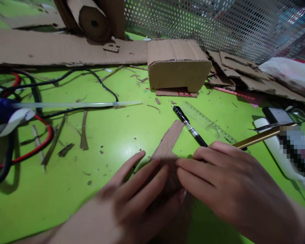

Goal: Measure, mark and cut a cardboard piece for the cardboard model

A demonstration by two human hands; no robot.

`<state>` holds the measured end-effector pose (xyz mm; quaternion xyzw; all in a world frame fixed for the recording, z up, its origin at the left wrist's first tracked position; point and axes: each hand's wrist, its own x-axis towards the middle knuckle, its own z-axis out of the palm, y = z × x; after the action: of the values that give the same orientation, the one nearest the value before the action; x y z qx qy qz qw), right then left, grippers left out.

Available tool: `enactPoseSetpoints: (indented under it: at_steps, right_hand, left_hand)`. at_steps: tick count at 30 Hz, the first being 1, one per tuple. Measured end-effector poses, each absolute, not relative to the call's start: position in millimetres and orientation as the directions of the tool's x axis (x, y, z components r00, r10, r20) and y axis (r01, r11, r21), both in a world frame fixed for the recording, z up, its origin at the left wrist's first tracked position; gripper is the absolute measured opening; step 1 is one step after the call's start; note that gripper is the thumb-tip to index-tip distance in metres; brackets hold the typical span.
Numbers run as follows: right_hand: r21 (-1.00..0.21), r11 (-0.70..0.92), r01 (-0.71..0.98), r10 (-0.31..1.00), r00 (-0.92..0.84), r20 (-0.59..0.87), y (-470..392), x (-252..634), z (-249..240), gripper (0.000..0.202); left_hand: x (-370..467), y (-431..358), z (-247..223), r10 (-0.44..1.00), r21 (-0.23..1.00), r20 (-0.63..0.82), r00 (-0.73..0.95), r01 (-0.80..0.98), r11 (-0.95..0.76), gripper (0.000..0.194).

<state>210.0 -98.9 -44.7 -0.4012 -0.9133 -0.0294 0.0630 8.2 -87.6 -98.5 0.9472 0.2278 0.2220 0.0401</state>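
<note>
A brown cardboard piece (168,139) with a notch in its right edge lies on the green table, its lower part between and under my hands. My left hand (139,193) rests over its left side with the fingers spread. My right hand (223,179) touches its right edge with closed fingertips and also holds a gold-coloured knife (265,136), which points to the upper right with its blade over a white object. Just beyond my right hand lie a black pen (189,125) and a clear ruler (208,123).
A cardboard box shape (179,73) stands behind the piece. On the left, black and red cables (48,132) run past a glue stick (91,104). Stacked cardboard (244,73) lies at the back right, before a perforated metal panel (193,20). Small scraps are scattered about.
</note>
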Motion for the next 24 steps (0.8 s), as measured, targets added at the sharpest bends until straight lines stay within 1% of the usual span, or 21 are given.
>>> enactPoseSetpoints:
  at_steps: [7, 11, 15, 19, 22, 24]
  right_hand:
    - [0.054, 0.664, 0.746, 0.727, -0.661, 0.189, -105.7, 206.9, -46.8, 0.038]
    - [0.085, 0.662, 0.744, 0.719, -0.664, 0.206, -108.0, 206.1, -48.0, 0.033]
    - [0.054, 0.648, 0.759, 0.742, -0.646, 0.177, -106.0, 211.1, -46.4, 0.032]
    - [0.028, 0.647, 0.762, 0.749, -0.642, 0.162, -101.9, 214.5, -45.2, 0.037]
    - [0.017, 0.658, 0.753, 0.741, -0.652, 0.160, -100.2, 215.1, -45.4, 0.043]
    - [0.012, 0.660, 0.751, 0.741, -0.654, 0.154, -100.4, 215.9, -45.8, 0.045]
  left_hand:
    - [6.8, -91.4, -100.9, 0.449, 0.208, 0.387, 0.805, 0.398, -0.893, 0.033]
    - [5.8, -92.7, -103.8, 0.462, 0.216, 0.375, 0.804, 0.409, -0.887, 0.042]
    - [5.9, -94.4, -108.0, 0.453, 0.231, 0.398, 0.798, 0.390, -0.891, 0.035]
    - [3.3, -96.4, -111.9, 0.428, 0.264, 0.391, 0.815, 0.346, -0.900, 0.037]
    - [0.7, -95.4, -110.9, 0.359, 0.251, 0.389, 0.848, 0.278, -0.927, 0.037]
    - [0.5, -94.4, -109.3, 0.357, 0.231, 0.399, 0.844, 0.284, -0.931, 0.036]
